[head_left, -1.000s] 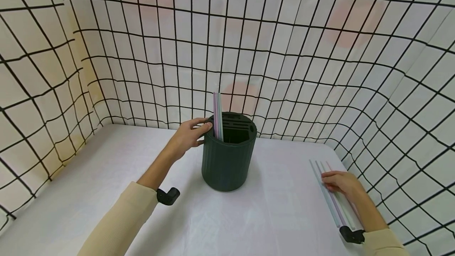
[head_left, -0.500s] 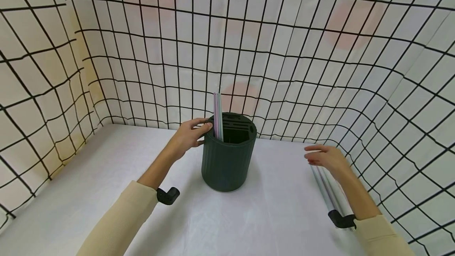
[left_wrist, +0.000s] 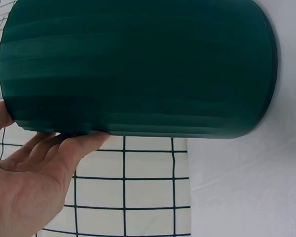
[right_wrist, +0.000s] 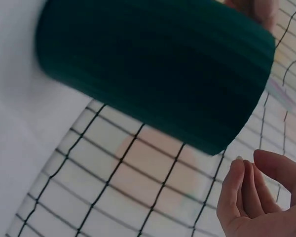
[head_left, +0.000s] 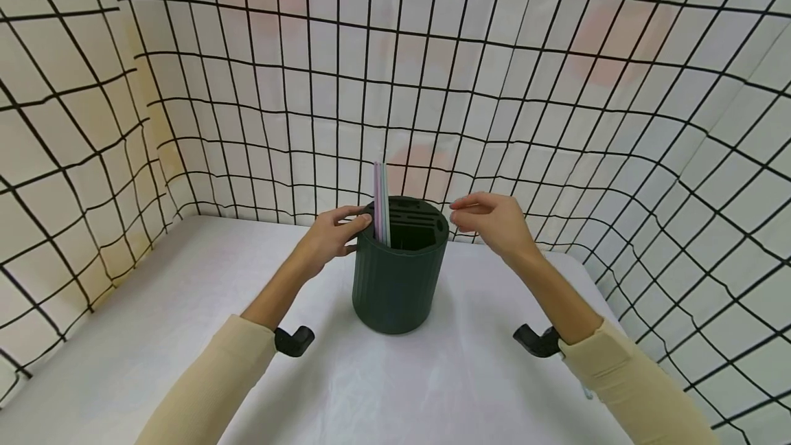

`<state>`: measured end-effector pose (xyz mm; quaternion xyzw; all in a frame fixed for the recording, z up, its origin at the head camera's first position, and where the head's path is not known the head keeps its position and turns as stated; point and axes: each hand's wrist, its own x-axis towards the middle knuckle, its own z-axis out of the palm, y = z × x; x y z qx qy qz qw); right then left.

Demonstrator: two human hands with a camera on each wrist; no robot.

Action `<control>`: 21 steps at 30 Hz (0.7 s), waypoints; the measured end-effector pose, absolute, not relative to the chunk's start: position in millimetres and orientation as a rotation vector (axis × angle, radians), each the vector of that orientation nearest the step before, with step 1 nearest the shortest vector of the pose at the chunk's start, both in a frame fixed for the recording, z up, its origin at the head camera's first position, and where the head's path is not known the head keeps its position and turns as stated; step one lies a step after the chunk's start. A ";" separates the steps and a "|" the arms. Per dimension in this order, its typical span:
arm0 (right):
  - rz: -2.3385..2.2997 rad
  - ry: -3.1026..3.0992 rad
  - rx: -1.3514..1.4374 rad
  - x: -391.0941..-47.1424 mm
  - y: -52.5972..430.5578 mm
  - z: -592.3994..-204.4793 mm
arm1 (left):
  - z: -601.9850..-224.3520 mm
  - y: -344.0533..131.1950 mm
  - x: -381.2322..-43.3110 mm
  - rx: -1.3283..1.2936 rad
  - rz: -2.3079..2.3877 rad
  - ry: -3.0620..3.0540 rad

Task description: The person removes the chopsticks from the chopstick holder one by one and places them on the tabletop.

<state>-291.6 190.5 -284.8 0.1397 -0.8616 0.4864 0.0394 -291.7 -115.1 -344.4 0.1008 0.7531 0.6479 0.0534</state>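
A dark green ribbed utensil holder (head_left: 395, 290) stands upright on the white table, with slots and a larger opening in its top. Several pastel straws (head_left: 382, 204) in pink, purple and blue rise from the left side of that opening. My left hand (head_left: 327, 235) grips the holder's left rim; in the left wrist view its thumb meets the edge while the fingers lie against the side. Just right of the rim, my right hand (head_left: 491, 222) hovers with loosely bent fingers and nothing in them. Its thumb (right_wrist: 274, 165) is apart from the fingertips in the right wrist view.
Black wire mesh (head_left: 336, 88) encloses the table (head_left: 395, 397) at the back and both sides. Under my right forearm the end of a pale blue straw (head_left: 587, 393) shows on the table; the forearm covers most of that area.
My right hand has left the straws lying on the right, lifted, and travelled left to beside the holder's rim. The left hand has stayed on the holder.
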 end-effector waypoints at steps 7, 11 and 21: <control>1.553 -2.606 0.539 -289.7 150.8 -271.3 | -344.0 -115.9 -291.5 0.307 1.964 2.296; 1.598 -2.600 0.588 -290.6 131.6 -275.6 | -343.6 -115.9 -291.5 0.304 1.964 2.294; 1.625 -2.566 0.631 -296.4 99.3 -291.1 | -343.7 -115.4 -292.1 0.314 1.957 2.290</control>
